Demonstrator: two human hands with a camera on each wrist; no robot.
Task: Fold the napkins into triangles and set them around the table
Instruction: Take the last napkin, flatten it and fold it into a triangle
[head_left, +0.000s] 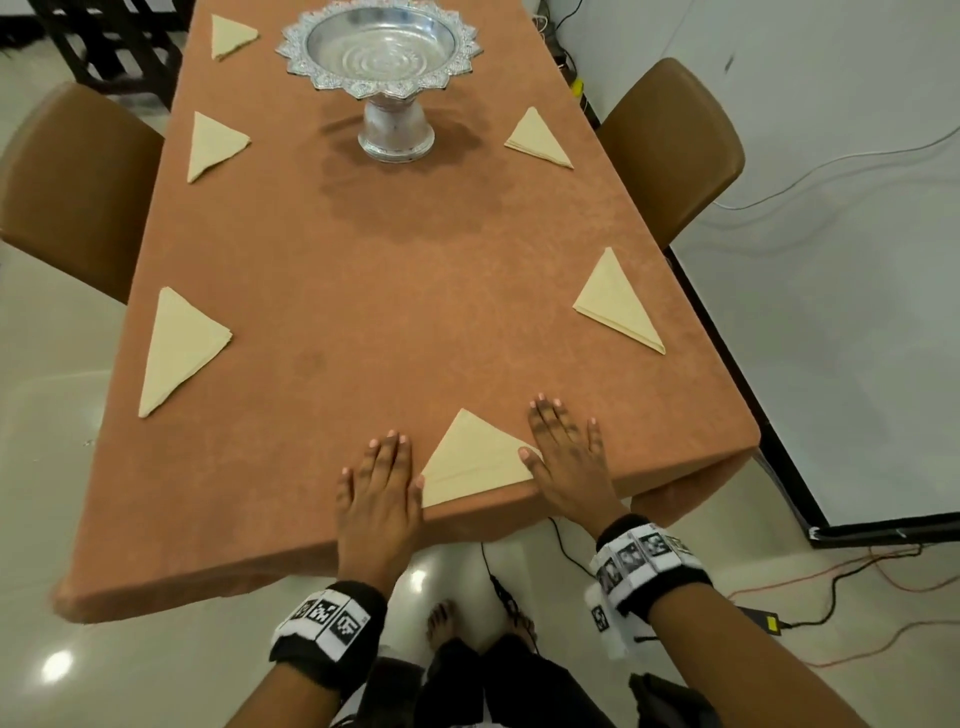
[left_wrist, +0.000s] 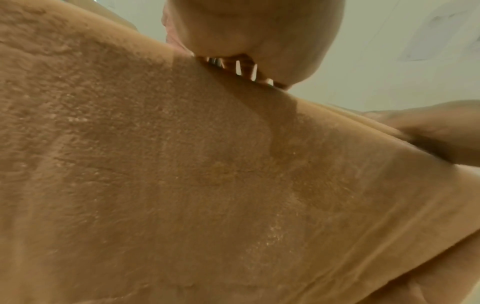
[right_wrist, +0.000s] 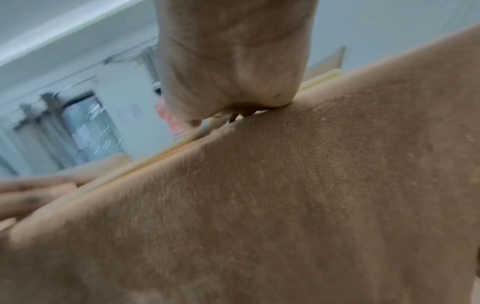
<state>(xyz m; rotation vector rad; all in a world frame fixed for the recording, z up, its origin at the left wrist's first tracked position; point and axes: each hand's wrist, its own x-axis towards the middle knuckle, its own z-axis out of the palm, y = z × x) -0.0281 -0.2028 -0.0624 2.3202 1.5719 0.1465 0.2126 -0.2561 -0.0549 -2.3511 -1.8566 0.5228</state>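
Observation:
A cream napkin (head_left: 470, 460) folded into a triangle lies at the near edge of the table (head_left: 363, 291), its tip pointing away from me. My left hand (head_left: 382, 486) lies flat on the cloth at the napkin's left corner, thumb touching it. My right hand (head_left: 563, 457) lies flat at the right corner, thumb on the napkin's edge. Several more folded triangles sit around the table: three along the left side (head_left: 179, 345) (head_left: 213, 145) (head_left: 228, 35) and two along the right (head_left: 618, 304) (head_left: 537, 140). In the right wrist view the napkin's edge (right_wrist: 166, 153) shows under the palm.
A silver pedestal bowl (head_left: 382, 62) stands at the far middle of the table. Brown chairs flank it at the left (head_left: 72, 187) and right (head_left: 675, 145). Cables and a power adapter (head_left: 763, 621) lie on the floor by my feet. A white board (head_left: 857, 364) leans at the right.

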